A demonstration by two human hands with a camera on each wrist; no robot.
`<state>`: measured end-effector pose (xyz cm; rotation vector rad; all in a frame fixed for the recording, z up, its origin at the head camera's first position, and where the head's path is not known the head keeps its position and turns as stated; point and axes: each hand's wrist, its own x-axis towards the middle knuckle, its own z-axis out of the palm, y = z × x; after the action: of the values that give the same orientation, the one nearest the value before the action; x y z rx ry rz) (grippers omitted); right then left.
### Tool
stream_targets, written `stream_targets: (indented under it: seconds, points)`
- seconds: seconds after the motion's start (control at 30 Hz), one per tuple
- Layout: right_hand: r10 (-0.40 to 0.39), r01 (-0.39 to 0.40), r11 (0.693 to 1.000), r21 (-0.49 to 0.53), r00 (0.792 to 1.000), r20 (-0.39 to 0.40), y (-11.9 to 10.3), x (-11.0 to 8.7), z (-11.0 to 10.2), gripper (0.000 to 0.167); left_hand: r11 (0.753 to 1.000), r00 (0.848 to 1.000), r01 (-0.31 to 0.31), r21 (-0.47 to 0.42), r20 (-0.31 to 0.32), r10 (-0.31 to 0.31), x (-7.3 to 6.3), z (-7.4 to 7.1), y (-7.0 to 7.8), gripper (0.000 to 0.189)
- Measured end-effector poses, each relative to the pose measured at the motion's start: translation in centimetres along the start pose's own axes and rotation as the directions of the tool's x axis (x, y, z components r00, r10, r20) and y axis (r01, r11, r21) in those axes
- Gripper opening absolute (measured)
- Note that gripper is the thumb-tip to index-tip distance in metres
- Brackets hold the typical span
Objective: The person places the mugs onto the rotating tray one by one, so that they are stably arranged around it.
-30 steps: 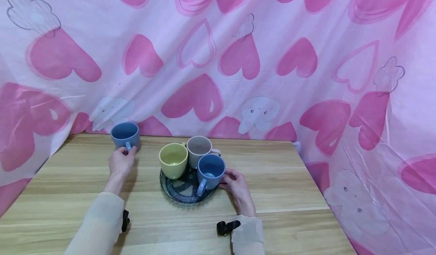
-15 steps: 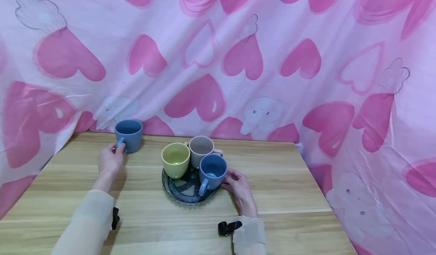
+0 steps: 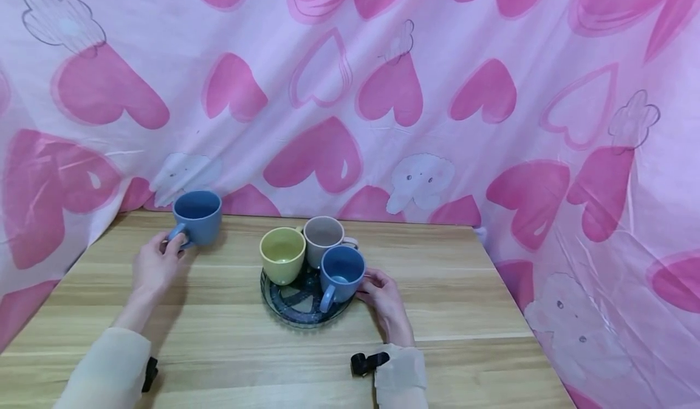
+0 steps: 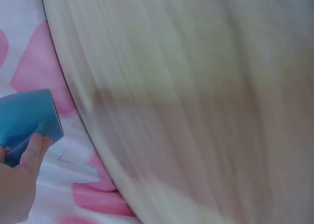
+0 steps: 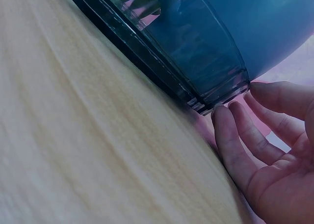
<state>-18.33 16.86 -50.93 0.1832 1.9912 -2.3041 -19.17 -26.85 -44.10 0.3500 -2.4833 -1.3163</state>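
Observation:
My left hand [image 3: 155, 264] pinches the handle of a blue mug [image 3: 201, 220] near the table's far left edge. In the left wrist view the mug [image 4: 29, 113] shows against the cloth; whether its base touches the table I cannot tell. A round dark glass plate [image 3: 298, 318] bears a yellow-green mug [image 3: 281, 260], a grey mug [image 3: 322, 239] and a second blue mug [image 3: 341, 273], all upright. On the plate's right side my right hand [image 3: 387, 302] holds the rim. Close up, the right thumb and fingertips [image 5: 223, 117] meet the glass edge [image 5: 216, 98].
The wood-grain table [image 3: 454, 299] ends at a pink cloth [image 3: 322, 93] with hearts, hanging behind and to the right. Black wrist devices [image 3: 363, 364] sit on both sleeves.
My left hand has shifted left and turned the blue mug, so its handle now points left instead of toward me. My right hand stays at the plate's rim.

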Motion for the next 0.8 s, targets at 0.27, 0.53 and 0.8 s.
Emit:
stream_targets:
  seconds: [0.27,0.53,0.8]
  points:
    - [0.013,-0.013,1.000,-0.009,1.000,-0.014,-0.2,0.2,-0.1,0.031,0.999,0.999,-0.050,-0.022,-0.007,0.050,-2.0,-1.3,0.9,0.041]
    - [0.011,-0.010,1.000,0.010,1.000,-0.011,-0.2,0.2,0.0,0.030,0.992,0.996,-0.083,-0.097,0.032,0.086,-4.0,-2.2,2.0,0.040]
    - [0.006,-0.006,1.000,0.005,1.000,-0.004,-0.1,0.1,0.1,0.030,0.982,0.990,-0.118,-0.148,0.063,0.128,-6.1,-2.6,3.3,0.035]
